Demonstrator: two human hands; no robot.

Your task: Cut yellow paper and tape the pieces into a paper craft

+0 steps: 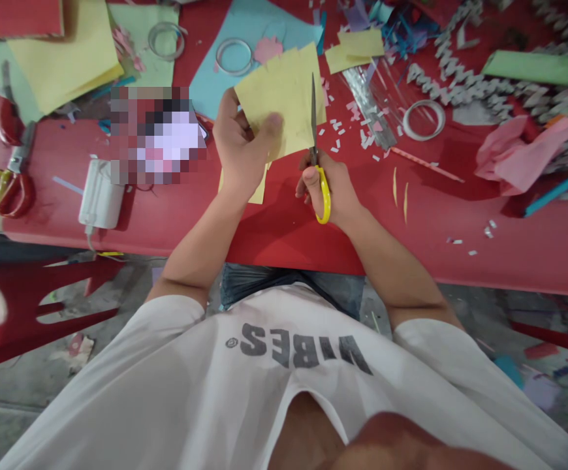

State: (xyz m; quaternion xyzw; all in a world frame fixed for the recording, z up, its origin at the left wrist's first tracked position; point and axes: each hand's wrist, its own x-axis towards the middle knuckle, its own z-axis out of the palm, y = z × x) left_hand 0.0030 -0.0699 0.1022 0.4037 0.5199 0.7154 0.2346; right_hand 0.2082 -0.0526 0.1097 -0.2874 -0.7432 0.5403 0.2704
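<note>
My left hand point(245, 140) pinches a stack of yellow paper point(284, 91) between thumb and fingers, holding it above the red table. The stack's far edge looks uneven, as if cut into strips. My right hand point(330, 183) grips yellow-handled scissors point(322, 196), thumb through one loop. Their blades point away from me and lie along the right edge of the paper. Whether the blades are parted cannot be made out. Beneath my left wrist lies another yellow piece point(257, 189), partly hidden.
Tape rolls point(424, 120), a pink striped stick point(426, 163) and paper scraps lie to the right. Crumpled pink paper point(523, 156) is farther right. At left are more scissors point(17, 170), a white power bank point(102, 194) and a blurred phone-like screen point(173, 140). Blue paper point(210, 85) lies behind.
</note>
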